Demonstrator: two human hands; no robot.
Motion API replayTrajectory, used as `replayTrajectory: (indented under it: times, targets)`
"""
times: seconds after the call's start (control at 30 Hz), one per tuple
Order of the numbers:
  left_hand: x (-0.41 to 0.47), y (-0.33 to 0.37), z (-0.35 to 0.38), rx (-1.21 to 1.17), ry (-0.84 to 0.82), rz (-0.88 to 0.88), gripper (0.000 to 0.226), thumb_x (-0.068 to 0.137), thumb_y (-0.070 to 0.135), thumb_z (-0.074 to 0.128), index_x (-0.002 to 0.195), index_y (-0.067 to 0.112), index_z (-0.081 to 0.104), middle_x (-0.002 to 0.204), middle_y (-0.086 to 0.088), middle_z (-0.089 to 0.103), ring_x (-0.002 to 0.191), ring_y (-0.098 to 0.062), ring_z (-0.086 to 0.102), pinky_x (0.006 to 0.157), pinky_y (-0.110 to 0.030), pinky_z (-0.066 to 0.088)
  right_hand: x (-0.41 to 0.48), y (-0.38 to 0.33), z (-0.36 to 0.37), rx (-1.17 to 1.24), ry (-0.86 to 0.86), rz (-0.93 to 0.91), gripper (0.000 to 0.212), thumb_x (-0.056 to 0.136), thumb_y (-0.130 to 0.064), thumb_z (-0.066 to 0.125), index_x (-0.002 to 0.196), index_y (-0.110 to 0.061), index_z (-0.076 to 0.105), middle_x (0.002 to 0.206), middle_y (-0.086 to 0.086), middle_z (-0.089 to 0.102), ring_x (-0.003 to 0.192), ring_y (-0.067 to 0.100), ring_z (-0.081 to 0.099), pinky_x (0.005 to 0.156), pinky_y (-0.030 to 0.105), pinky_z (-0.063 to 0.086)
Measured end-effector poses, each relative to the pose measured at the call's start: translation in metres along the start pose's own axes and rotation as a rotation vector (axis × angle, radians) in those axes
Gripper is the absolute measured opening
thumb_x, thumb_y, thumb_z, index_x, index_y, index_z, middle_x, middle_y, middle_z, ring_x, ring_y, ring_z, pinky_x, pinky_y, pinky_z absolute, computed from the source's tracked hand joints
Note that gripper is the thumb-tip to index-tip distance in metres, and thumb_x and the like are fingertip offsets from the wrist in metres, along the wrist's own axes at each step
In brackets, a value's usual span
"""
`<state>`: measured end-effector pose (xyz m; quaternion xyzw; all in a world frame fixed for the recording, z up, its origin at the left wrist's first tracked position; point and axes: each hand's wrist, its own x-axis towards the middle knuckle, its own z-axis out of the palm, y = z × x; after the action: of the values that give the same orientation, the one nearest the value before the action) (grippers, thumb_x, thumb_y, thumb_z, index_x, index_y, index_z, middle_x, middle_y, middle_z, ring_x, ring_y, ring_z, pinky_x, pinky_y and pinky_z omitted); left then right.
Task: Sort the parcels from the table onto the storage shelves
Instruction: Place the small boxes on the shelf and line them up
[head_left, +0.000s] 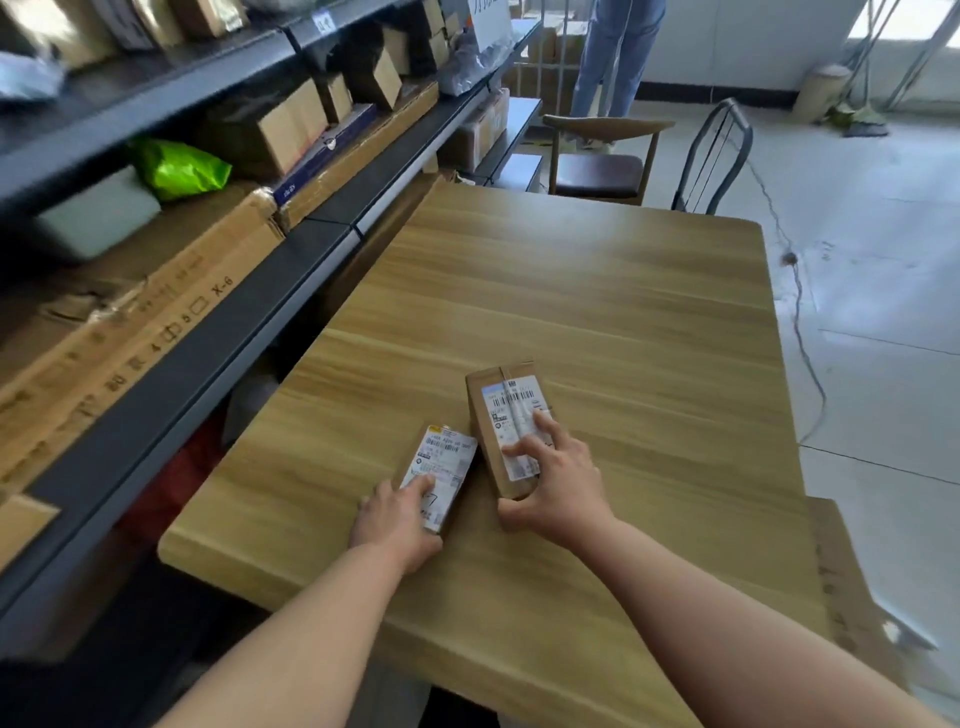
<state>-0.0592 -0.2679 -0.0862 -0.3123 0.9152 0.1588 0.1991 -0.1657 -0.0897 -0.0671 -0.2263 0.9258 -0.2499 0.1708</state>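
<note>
Two parcels lay side by side on the near part of the wooden table (571, 291), just apart from each other. The left hand (397, 525) held the small white-labelled parcel (441, 467) by its near end, the fingers curled round it and a finger lying on the label. The right hand (558, 478) gripped the brown cardboard parcel (498, 441), fingers spread over its label and the thumb hooked round its near end. To the left, close along the table's edge, ran the dark storage shelves (208, 353). There a long flat carton (130, 322) filled the near part of the middle shelf, with a green bag (176, 169) on top of it, and cardboard boxes (291, 124) stood further along. At the far end of the table stood a wooden chair (597, 156) and, to its right, a metal-backed chair (717, 150). Beyond them a person (618, 52) stood, only the legs in view. A thin cable (800, 312) trailed across the floor to the right, and a cardboard sheet (841, 582) lay against the table's near right side.
</note>
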Motion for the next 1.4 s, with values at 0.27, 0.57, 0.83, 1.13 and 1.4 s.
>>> replayTrajectory:
  times: [0.27,0.57,0.83,1.13,1.4]
  targets:
    - [-0.033,-0.015,0.021,-0.009,0.027,0.004,0.080,0.076,0.043,0.073,0.144,0.046,0.032,0.137,-0.005,0.038,0.124,-0.031,0.042,0.101,-0.035,0.040,-0.047,0.007,0.008,0.010,-0.017,-0.037,0.065,0.053,-0.056,0.068,0.116,-0.049,0.051,0.155,-0.019,0.013,0.138,0.018,0.022,0.104,0.049,0.035]
    - [-0.022,-0.018,0.014,-0.176,0.006,-0.007,0.128,0.061,0.047,0.084,0.149,0.019,-0.005,0.141,-0.011,0.042,0.130,-0.032,0.040,0.103,-0.041,0.040,-0.050,0.006,-0.001,0.090,0.096,0.006,0.119,0.049,-0.066,0.080,0.146,-0.037,0.017,0.159,-0.011,-0.001,0.144,0.018,0.016,0.111,0.044,0.027]
    - [-0.014,-0.035,0.024,-0.228,0.019,0.147,0.112,0.057,0.049,0.085,0.143,0.023,0.018,0.141,-0.003,0.039,0.131,-0.026,0.038,0.103,-0.036,0.038,-0.049,-0.013,0.019,-0.009,0.160,0.182,0.121,0.050,-0.069,0.078,0.147,-0.034,0.016,0.159,0.001,0.002,0.144,0.025,0.015,0.113,0.045,0.021]
    - [-0.010,-0.048,0.036,-0.198,0.082,0.257,0.111,0.063,0.055,0.079,0.149,0.023,0.016,0.146,-0.001,0.032,0.132,-0.022,0.035,0.104,-0.033,0.037,-0.047,-0.009,0.027,-0.083,0.171,0.235,0.099,0.054,-0.059,0.080,0.140,-0.043,0.032,0.158,-0.007,0.010,0.134,0.028,0.028,0.108,0.037,0.028]
    - [-0.020,-0.029,0.032,-0.076,0.021,0.072,0.110,0.069,0.053,0.073,0.151,0.030,0.004,0.136,-0.011,0.035,0.127,-0.029,0.038,0.095,-0.039,0.041,-0.052,0.002,0.019,-0.045,0.133,0.150,0.105,0.053,-0.068,0.077,0.144,-0.044,0.029,0.159,-0.006,0.008,0.134,0.030,0.031,0.107,0.037,0.031]
